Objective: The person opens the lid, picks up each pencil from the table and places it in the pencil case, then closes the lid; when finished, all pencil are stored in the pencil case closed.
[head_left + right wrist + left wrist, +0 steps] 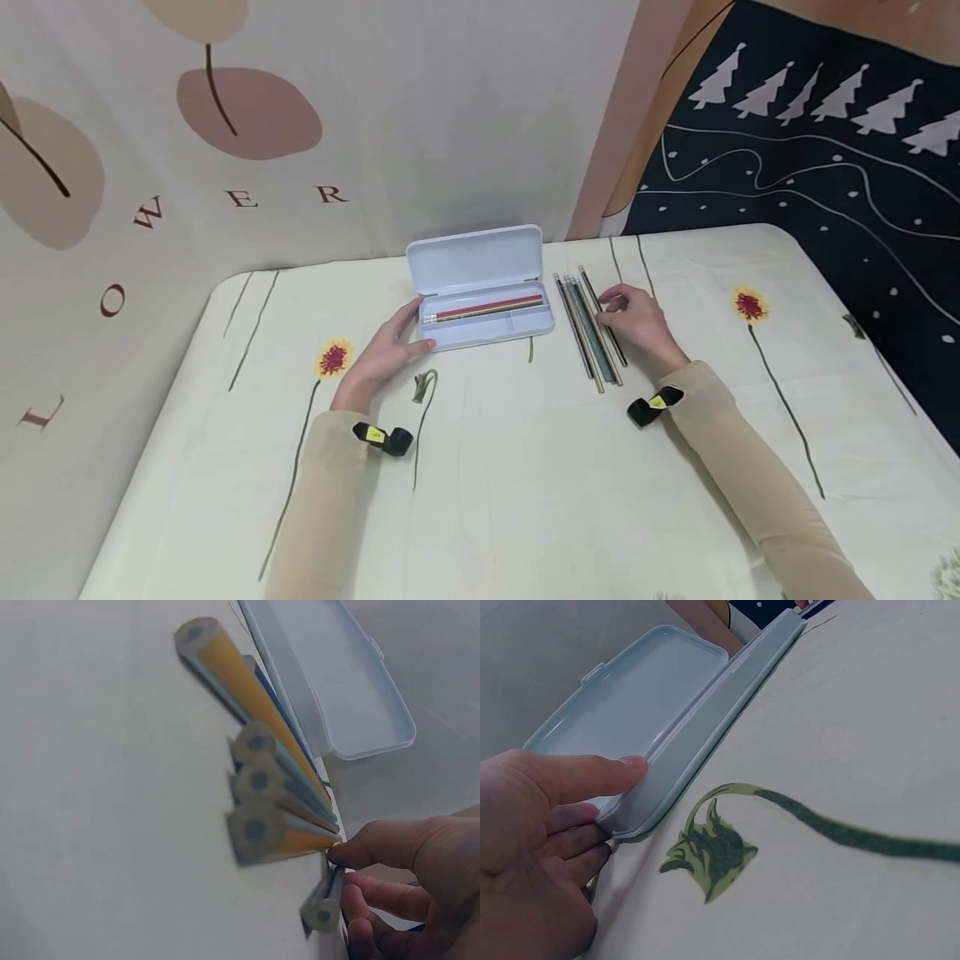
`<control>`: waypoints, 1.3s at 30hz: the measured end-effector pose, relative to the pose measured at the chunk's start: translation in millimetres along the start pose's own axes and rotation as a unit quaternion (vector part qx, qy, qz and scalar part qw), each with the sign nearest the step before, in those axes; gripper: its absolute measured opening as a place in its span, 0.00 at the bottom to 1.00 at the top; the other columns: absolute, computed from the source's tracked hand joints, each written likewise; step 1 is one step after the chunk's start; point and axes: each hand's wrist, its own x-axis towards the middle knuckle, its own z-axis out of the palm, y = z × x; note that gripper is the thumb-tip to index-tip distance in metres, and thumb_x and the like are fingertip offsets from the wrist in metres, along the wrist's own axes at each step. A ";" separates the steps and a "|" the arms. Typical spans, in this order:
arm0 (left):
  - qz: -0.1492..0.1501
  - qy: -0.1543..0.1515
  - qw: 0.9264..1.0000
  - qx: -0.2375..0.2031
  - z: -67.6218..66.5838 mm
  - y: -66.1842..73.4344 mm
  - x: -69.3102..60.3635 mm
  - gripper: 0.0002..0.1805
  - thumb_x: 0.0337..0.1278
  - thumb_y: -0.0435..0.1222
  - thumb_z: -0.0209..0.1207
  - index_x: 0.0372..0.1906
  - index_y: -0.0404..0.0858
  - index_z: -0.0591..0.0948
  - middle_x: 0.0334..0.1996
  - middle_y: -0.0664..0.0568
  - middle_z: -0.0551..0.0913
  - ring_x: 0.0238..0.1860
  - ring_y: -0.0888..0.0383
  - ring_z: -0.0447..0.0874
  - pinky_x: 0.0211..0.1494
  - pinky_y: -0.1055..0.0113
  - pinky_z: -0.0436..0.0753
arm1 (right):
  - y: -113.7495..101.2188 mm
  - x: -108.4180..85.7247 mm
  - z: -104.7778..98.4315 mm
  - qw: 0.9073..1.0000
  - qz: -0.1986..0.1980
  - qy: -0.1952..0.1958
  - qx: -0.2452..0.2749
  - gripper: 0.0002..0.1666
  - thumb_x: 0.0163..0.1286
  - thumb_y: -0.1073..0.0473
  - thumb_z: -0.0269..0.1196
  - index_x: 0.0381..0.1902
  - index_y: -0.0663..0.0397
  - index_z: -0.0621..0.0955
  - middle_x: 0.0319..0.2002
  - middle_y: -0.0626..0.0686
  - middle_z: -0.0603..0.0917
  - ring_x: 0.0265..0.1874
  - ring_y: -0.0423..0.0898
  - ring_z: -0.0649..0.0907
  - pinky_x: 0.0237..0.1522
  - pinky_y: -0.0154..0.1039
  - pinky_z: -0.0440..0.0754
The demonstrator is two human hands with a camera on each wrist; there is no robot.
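A pale blue pencil case [491, 335] stands with its lid [476, 260] raised at the back. Inside its long compartment lie a red pencil [487, 307] and some darker ones. My left hand [386, 346] grips the case's left end, thumb on the front rim and fingers around the corner, as the left wrist view shows. To the right of the case lie several pencils [588, 333] side by side. My right hand [637, 325] pinches the rightmost dark pencil [617, 346], set slightly apart from the others. In the right wrist view, the thumb also comes close to the neighbouring pencil [259, 829].
A white cloth [510, 467] printed with flowers covers the table. Patterned fabric [450, 108] hangs directly behind the case, and a dark fabric with white trees [795, 167] is at the right.
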 end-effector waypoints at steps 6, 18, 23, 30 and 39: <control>-0.004 0.001 1.000 0.001 0.3 0.6 -0.1 0.45 0.58 0.34 0.63 0.77 0.43 0.53 0.76 0.50 0.50 0.75 0.51 0.39 0.75 0.51 0.40 | 1.7 -1.0 -0.5 1.000 -0.015 0.008 0.001 0.17 0.63 0.61 0.64 0.49 0.62 0.80 0.38 0.60 0.82 0.36 0.54 0.78 0.37 0.43 0.72; -0.004 0.000 1.000 -0.005 0.8 -0.8 -0.7 0.45 0.58 0.34 0.62 0.77 0.44 0.52 0.76 0.50 0.50 0.75 0.51 0.38 0.74 0.50 0.40 | 4.0 -5.1 -2.8 0.998 -0.037 0.028 0.034 0.14 0.62 0.65 0.61 0.46 0.65 0.82 0.38 0.62 0.83 0.37 0.54 0.79 0.37 0.42 0.74; -0.001 0.000 1.000 -0.008 0.8 -0.9 -0.9 0.45 0.58 0.33 0.62 0.77 0.43 0.53 0.76 0.50 0.50 0.75 0.51 0.38 0.74 0.51 0.40 | 6.8 -6.2 -6.5 0.996 -0.054 0.028 0.062 0.14 0.64 0.67 0.60 0.47 0.67 0.82 0.40 0.64 0.83 0.40 0.55 0.80 0.40 0.41 0.75; 0.003 0.000 1.000 -0.009 0.5 -1.4 -0.8 0.44 0.58 0.33 0.62 0.77 0.43 0.53 0.76 0.49 0.50 0.75 0.52 0.38 0.75 0.52 0.40 | 6.1 -8.2 -10.0 0.995 -0.061 0.009 0.083 0.14 0.64 0.68 0.59 0.48 0.65 0.83 0.42 0.62 0.83 0.41 0.52 0.80 0.41 0.40 0.75; -0.008 0.001 1.000 -0.005 1.1 -0.8 -0.8 0.44 0.59 0.34 0.62 0.77 0.44 0.52 0.76 0.50 0.50 0.75 0.51 0.38 0.74 0.50 0.40 | 2.5 -6.7 -7.8 0.989 -0.096 -0.028 0.105 0.14 0.65 0.68 0.60 0.48 0.65 0.84 0.43 0.62 0.83 0.40 0.50 0.79 0.43 0.40 0.76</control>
